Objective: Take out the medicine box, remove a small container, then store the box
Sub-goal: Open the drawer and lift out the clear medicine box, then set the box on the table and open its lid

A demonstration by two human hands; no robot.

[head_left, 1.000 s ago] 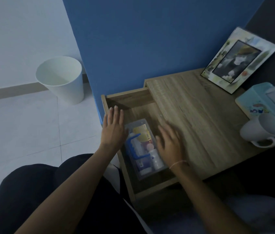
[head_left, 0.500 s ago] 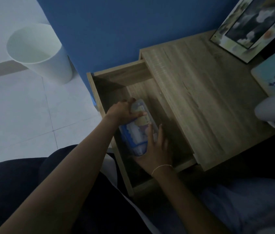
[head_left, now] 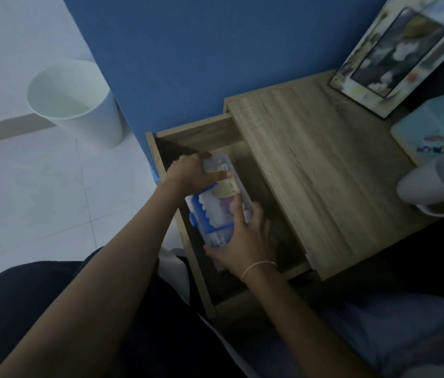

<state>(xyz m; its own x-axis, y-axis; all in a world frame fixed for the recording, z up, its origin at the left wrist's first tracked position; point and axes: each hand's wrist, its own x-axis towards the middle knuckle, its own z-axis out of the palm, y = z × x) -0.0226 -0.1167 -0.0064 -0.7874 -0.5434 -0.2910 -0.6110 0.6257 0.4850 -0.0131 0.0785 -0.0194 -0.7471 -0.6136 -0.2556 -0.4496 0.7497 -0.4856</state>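
Note:
A clear plastic medicine box (head_left: 219,203) with a blue handle and clasp is tilted up inside the open wooden drawer (head_left: 204,132) of a bedside table. Small bottles and packets show through its lid. My left hand (head_left: 190,173) grips the box's far end, thumb over the lid. My right hand (head_left: 242,241) holds the near end from below and the side, with a thin band on the wrist. Both hands are closed on the box.
The wooden tabletop (head_left: 310,165) lies right of the drawer. On it stand a picture frame (head_left: 395,53), a light blue tissue box (head_left: 430,135) and a white mug (head_left: 433,189). A white waste bin (head_left: 76,102) stands on the tiled floor beside the blue wall.
A second ago both hands lay flat beside the box in the drawer. They have since closed on its two ends and tilted it up. The view shifted slightly.

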